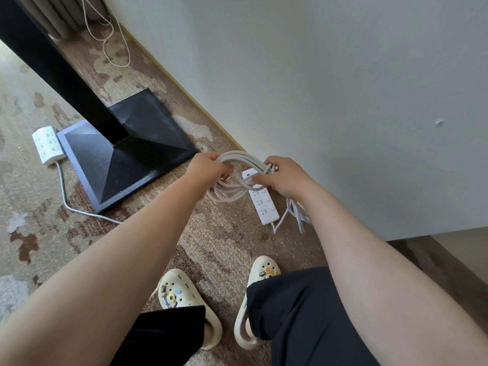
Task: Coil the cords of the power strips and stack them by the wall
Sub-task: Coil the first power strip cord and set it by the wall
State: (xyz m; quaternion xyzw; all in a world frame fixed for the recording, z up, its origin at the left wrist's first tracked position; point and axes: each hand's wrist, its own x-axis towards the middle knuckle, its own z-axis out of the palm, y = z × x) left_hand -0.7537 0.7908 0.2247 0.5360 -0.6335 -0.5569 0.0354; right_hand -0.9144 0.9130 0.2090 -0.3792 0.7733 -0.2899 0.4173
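A patterned carpet (216,233) runs along a pale wall (343,88), and the person crouches facing it. Both hands hold one coil (239,165) of white cord in the air. The left hand (208,165) pinches the loops at the coil's left side, and the right hand (284,178) has its grip wrapped round the gathered strands at the right, probably to keep the loops from springing apart while the rest is wound. Right under the right hand a strip (262,200) lies on the carpet close to the wall, loose cord trailing beside it. A second strip (47,144) lies well off to the left, uncoiled, its cord skirting the black stand (126,151) that sits between it and the hands.
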